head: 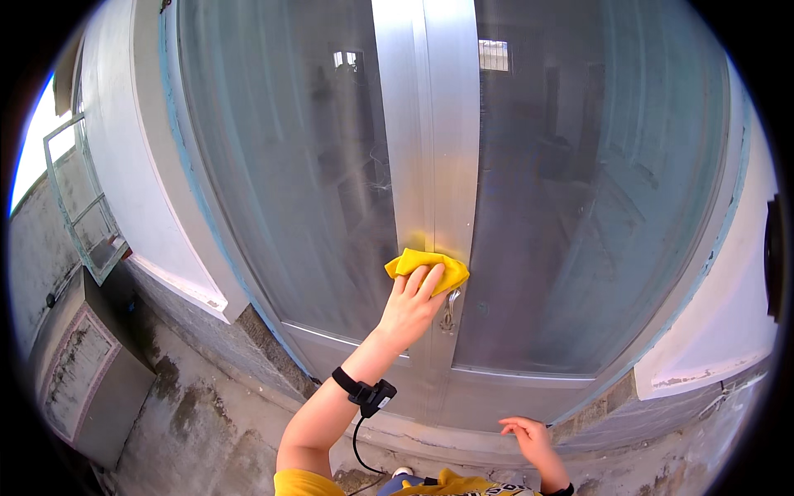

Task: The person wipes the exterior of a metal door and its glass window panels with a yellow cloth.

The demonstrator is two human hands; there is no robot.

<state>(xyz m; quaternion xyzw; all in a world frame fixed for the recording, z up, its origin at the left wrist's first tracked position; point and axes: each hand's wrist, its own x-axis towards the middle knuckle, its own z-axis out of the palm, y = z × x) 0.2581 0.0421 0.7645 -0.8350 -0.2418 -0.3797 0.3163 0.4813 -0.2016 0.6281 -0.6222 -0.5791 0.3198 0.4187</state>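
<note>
My left hand holds a folded yellow cloth against the metal center stile of a double door. Its fingers spread over the cloth, just above and left of an ornate metal door handle. A black strap with a small wired device circles my left forearm. Low on the right, my right hand hangs in front of the door's bottom, holding nothing, its fingers loosely bent. Large screened or glazed panels fill both door leaves, with faint curtains and reflections showing in them.
Pale walls with stone bases flank the blue-edged door frame. A worn window sash stands swung out at the left, above a grey block-like structure with a bordered panel. A low step runs along the threshold above stained concrete ground.
</note>
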